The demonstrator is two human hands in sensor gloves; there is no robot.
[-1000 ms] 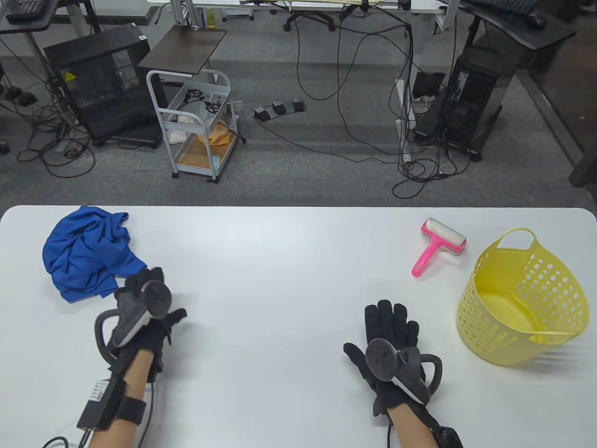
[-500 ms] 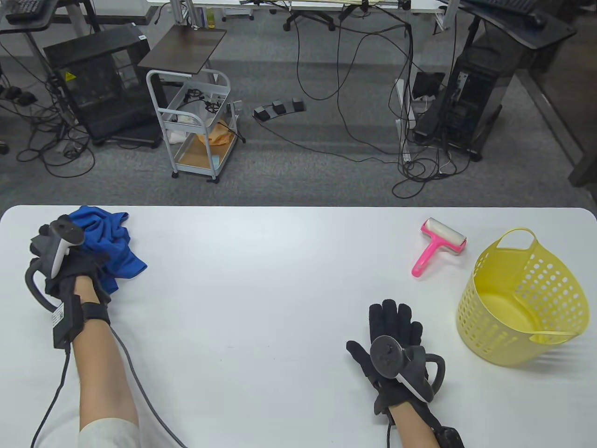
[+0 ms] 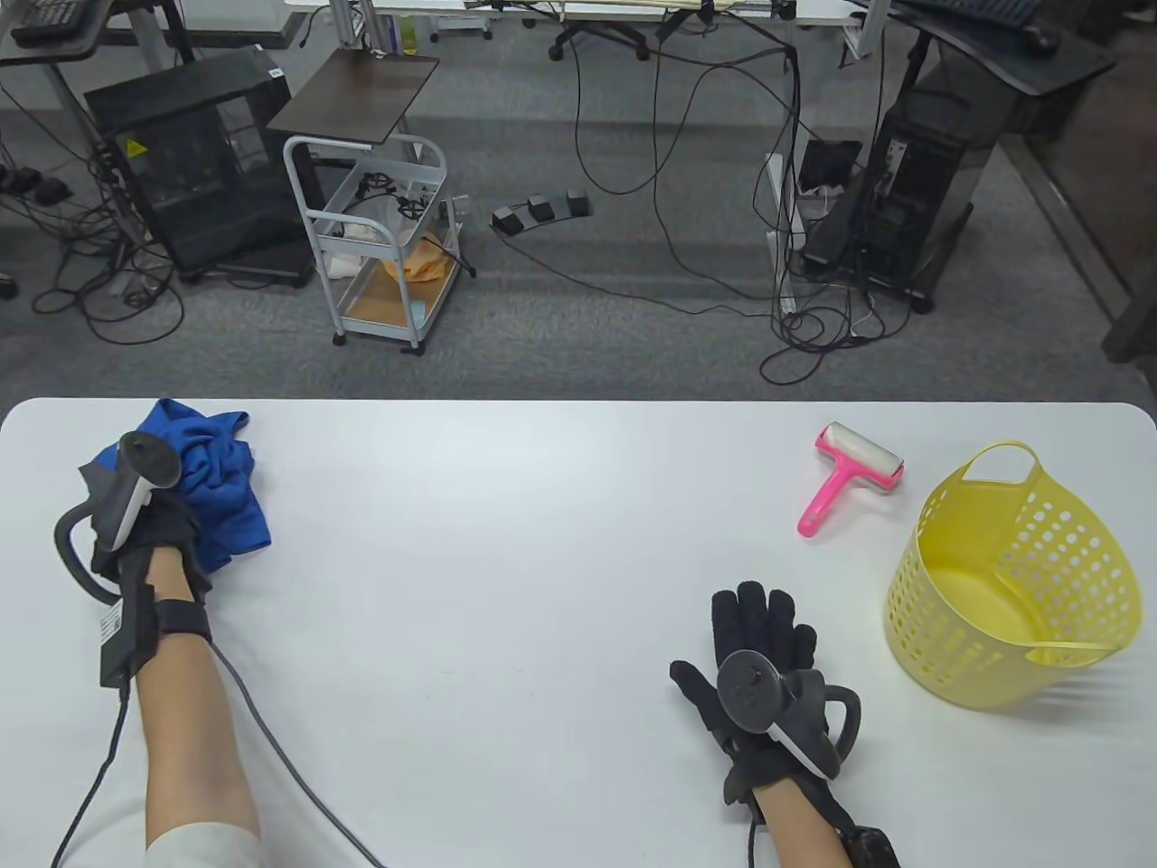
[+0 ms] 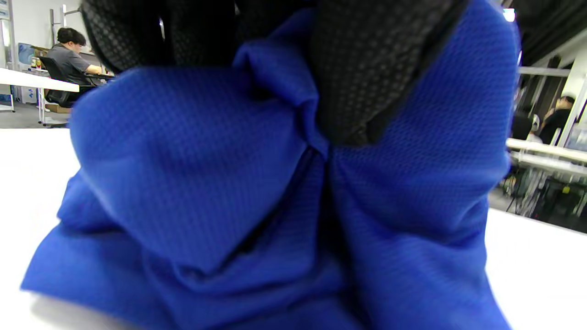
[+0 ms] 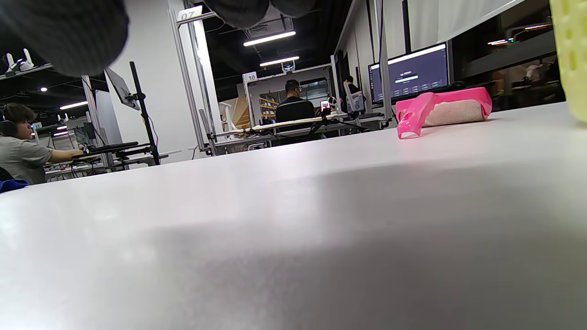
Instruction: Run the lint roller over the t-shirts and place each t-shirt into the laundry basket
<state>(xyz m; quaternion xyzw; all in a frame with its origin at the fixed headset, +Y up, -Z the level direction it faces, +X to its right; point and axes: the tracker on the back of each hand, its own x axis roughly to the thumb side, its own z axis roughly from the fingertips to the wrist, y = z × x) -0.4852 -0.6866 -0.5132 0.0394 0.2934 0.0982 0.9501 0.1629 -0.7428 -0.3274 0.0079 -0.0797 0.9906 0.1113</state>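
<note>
Left hand (image 3: pixel 136 515) now bunches blue t-shirt (image 3: pixel 217 488) tighter, fingers (image 4: pixel 367 68) gripping cloth. Right hand (image 3: pixel 759 669) flat, fingers spread. Lift likely imminent.

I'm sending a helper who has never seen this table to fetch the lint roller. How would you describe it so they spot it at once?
Look at the white table, far right side, where a yellow basket stands. Just left of the basket's far rim lies the lint roller, touched by neither hand. It is the only pink thing there: a pink handle with a white roll across its top.
</note>
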